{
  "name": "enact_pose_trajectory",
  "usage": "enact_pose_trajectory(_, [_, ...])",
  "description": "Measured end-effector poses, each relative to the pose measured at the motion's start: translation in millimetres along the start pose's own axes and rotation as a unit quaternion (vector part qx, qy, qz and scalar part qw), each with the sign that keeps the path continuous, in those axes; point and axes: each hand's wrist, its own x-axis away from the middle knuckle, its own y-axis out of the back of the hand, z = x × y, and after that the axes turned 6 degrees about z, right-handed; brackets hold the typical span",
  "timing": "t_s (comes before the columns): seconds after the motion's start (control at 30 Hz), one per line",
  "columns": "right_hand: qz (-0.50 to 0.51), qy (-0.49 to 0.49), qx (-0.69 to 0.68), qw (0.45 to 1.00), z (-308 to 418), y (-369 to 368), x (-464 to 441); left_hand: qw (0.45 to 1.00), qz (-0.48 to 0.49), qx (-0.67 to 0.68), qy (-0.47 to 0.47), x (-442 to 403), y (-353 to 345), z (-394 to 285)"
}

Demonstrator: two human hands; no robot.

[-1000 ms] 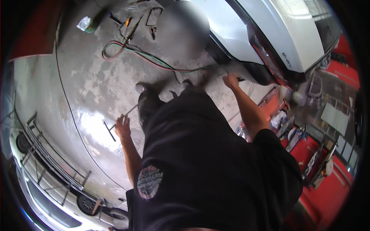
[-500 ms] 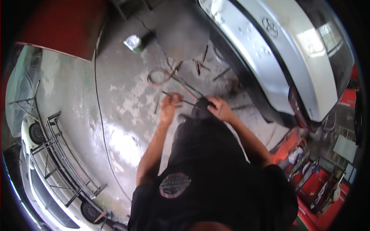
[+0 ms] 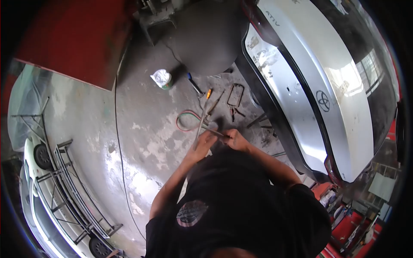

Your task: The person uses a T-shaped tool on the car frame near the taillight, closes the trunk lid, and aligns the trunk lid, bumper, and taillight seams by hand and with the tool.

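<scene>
My right hand (image 3: 235, 140) is closed on the near end of a thin dark rod (image 3: 212, 130). Beside it, my left hand (image 3: 204, 144) has its fingers curled at the same rod. A slim grey strip (image 3: 199, 129) also rises from the left hand's outer side; I cannot tell whether it is gripped. Just beyond the hands, a looped red and green hose (image 3: 177, 122) lies on the concrete floor. Farther out are an orange-handled tool (image 3: 209, 93), a blue-ended tool (image 3: 195, 84), a rectangular metal frame (image 3: 229, 98) and a dark clamp-like tool (image 3: 233, 114).
A silver car's rear (image 3: 297, 88) stands close on the right. A white-topped can (image 3: 161, 78) is ahead; a black cable (image 3: 119, 150) crosses the floor. Metal racks (image 3: 79, 189) and a white car (image 3: 45, 215) are left, red tool trays (image 3: 346, 230) lower right. A grey blur covers the top.
My hands have come closer together around the rod, with the left moving toward the right. The view has shifted, bringing more of the floor tools into sight.
</scene>
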Motion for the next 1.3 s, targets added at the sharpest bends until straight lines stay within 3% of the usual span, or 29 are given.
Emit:
enact_pose_trajectory(0.03, [-0.015,0.022,0.000,1.000,2,6,-12,0.995,0.063,-0.065,-0.047,-3,22,-4])
enact_pose_trajectory(0.1, [-0.042,0.064,0.002,0.997,5,24,-37,0.982,0.113,-0.137,0.068,-2,50,-36])
enact_pose_trajectory(0.13, [-0.041,0.030,-0.017,0.999,5,33,-49,0.967,0.137,-0.174,0.122,-4,64,-50])
enact_pose_trajectory(0.27, [-0.073,-0.055,-0.120,0.989,0,79,-82,0.973,0.215,-0.031,0.077,-18,115,-106])
enact_pose_trajectory(0.37, [-0.142,-0.118,-0.097,0.978,-46,100,-95,0.937,0.308,-0.059,-0.154,-43,149,-190])
enact_pose_trajectory(0.47, [-0.206,-0.212,-0.074,0.952,-85,110,-93,0.816,0.452,0.062,-0.355,-72,171,-260])
enact_pose_trajectory(0.57, [-0.258,-0.291,-0.108,0.915,-96,100,-91,0.717,0.552,0.099,-0.414,-92,204,-306])
enact_pose_trajectory(0.6, [-0.182,-0.271,0.076,0.942,-121,98,-91,0.708,0.560,0.108,-0.417,-101,220,-307])
enact_pose_trajectory(0.63, [-0.099,-0.245,0.253,0.931,-168,86,-90,0.699,0.569,0.119,-0.417,-107,238,-309])
enact_pose_trajectory(0.67, [-0.008,-0.211,0.422,0.882,-198,75,-94,0.689,0.576,0.131,-0.419,-115,258,-313])
enact_pose_trajectory(0.7, [-0.142,-0.307,0.198,0.920,-207,53,-94,0.692,0.576,0.114,-0.420,-125,280,-320])
enact_pose_trajectory(0.73, [-0.265,-0.378,-0.039,0.886,-205,33,-96,0.696,0.574,0.097,-0.420,-136,302,-332])
enact_pose_trajectory(0.77, [-0.377,-0.407,-0.224,0.801,-124,23,-111,0.703,0.570,0.083,-0.416,-143,322,-338])
enact_pose_trajectory(0.83, [-0.360,-0.431,-0.254,0.787,-126,1,-119,0.769,0.461,0.209,-0.392,-147,345,-340])
enact_pose_trajectory(0.87, [-0.322,-0.411,-0.212,0.826,-154,-8,-116,0.790,0.399,0.263,-0.384,-149,355,-344])
enact_pose_trajectory(0.9, [-0.376,-0.352,-0.276,0.812,-125,-17,-125,0.802,0.364,0.308,-0.360,-150,363,-357])
enact_pose_trajectory(0.93, [-0.409,-0.340,-0.370,0.761,-140,-31,-138,0.800,0.350,0.350,-0.338,-153,368,-369])
enact_pose_trajectory(0.97, [-0.413,-0.325,-0.360,0.771,-122,-35,-151,0.786,0.357,0.396,-0.313,-154,375,-382])
enact_pose_trajectory(1.03, [-0.438,-0.342,-0.347,0.756,-9,-20,-181,0.740,0.409,0.472,-0.249,-160,377,-392])
enact_pose_trajectory(1.17, [-0.430,-0.319,-0.328,0.778,-26,-14,-208,0.658,0.505,0.530,-0.174,-168,366,-391])
enact_pose_trajectory(1.2, [-0.462,-0.324,-0.340,0.753,7,-9,-226,0.644,0.524,0.532,-0.165,-173,363,-394])
enact_pose_trajectory(1.27, [-0.487,-0.249,-0.351,0.760,-16,-17,-233,0.620,0.549,0.543,-0.139,-183,360,-398])
enact_pose_trajectory(1.3, [-0.493,-0.259,-0.354,0.751,-19,-23,-235,0.605,0.563,0.548,-0.126,-193,359,-400])
